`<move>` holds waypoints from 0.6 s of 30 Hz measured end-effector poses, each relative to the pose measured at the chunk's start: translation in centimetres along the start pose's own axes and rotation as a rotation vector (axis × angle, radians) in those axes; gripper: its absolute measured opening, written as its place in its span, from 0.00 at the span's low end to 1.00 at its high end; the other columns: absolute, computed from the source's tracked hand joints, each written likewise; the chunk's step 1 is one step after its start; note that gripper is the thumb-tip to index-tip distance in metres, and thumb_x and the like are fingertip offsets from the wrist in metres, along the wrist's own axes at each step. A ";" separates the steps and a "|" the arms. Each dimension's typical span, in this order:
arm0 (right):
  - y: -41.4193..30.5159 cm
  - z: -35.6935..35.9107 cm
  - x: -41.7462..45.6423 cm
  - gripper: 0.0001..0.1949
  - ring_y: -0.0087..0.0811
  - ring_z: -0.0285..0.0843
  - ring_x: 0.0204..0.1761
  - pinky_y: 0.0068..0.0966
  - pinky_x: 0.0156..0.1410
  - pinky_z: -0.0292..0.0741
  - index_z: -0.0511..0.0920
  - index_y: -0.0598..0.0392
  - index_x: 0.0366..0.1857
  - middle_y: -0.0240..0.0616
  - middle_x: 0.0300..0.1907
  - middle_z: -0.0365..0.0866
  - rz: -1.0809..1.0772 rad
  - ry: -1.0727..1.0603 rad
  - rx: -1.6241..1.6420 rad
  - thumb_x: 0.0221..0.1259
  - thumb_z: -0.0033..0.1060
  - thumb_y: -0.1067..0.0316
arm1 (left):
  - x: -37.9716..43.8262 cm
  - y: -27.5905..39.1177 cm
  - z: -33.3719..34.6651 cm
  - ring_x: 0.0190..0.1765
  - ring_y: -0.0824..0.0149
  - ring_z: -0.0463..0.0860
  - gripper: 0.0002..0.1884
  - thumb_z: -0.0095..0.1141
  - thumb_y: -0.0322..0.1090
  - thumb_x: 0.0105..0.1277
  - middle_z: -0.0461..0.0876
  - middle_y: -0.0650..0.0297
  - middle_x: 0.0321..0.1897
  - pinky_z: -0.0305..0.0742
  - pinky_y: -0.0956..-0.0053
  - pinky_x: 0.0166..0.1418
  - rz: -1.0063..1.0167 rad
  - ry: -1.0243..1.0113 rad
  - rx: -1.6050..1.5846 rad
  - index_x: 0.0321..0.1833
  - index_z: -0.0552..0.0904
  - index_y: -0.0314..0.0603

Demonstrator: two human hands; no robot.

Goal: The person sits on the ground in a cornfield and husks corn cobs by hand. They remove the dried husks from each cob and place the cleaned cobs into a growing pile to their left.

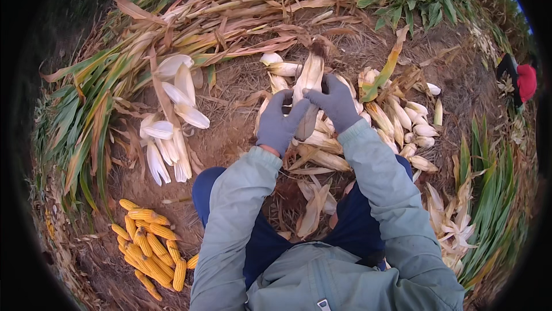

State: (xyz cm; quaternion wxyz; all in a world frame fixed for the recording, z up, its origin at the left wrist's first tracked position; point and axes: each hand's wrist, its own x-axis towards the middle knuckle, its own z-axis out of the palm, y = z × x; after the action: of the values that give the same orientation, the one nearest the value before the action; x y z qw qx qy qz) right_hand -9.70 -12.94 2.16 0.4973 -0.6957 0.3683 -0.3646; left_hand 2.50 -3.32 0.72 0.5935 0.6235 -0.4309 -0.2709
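A corn ear in its pale husk (310,74), dark silk at its upper tip, is held upright between my two grey-gloved hands. My left hand (282,119) grips its lower left side. On the right, my right hand (334,102) presses thumb and fingers against the husk, the two thumbs close together. Under and behind the hands lies a pile of unhusked ears (323,156). More husked-in ears (399,119) are heaped to the right. Bare yellow corn cobs (151,253) form a pile at the lower left.
Loose pale husks (170,147) lie on the soil at left, others (453,224) at right. Cut corn stalks (224,9) curve across the top and left. Green leaves (491,194) stand at right. Part of another person in red and black (525,82) shows at the far right edge.
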 end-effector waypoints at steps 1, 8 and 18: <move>0.5 0.3 -0.2 0.21 0.26 0.75 0.35 0.24 0.40 0.73 0.75 0.63 0.43 0.40 0.35 0.79 -0.005 0.004 -0.007 0.54 0.64 0.56 | -0.2 0.9 -0.1 0.40 0.67 0.80 0.23 0.59 0.49 0.60 0.82 0.56 0.35 0.75 0.73 0.44 0.002 -0.007 0.077 0.46 0.79 0.33; 1.2 2.0 -0.8 0.21 0.35 0.78 0.42 0.28 0.48 0.72 0.72 0.62 0.52 0.47 0.42 0.81 -0.077 -0.041 0.094 0.64 0.50 0.55 | -0.4 0.9 -0.1 0.38 0.68 0.81 0.17 0.56 0.41 0.63 0.82 0.56 0.35 0.75 0.74 0.44 0.021 0.024 0.162 0.47 0.79 0.34; 2.4 2.9 -0.9 0.20 0.37 0.74 0.27 0.32 0.36 0.71 0.76 0.64 0.33 0.47 0.24 0.77 0.011 0.142 -0.056 0.54 0.59 0.52 | -0.2 0.0 0.6 0.37 0.51 0.81 0.15 0.50 0.41 0.64 0.81 0.51 0.32 0.76 0.62 0.42 0.163 -0.018 0.593 0.48 0.79 0.42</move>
State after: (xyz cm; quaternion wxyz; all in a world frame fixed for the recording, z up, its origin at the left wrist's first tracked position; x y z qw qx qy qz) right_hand -7.90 -11.53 -1.01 0.4523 -0.6798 0.4167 -0.3996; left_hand 1.91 -3.44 0.61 0.4017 0.7304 -0.5450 -0.0901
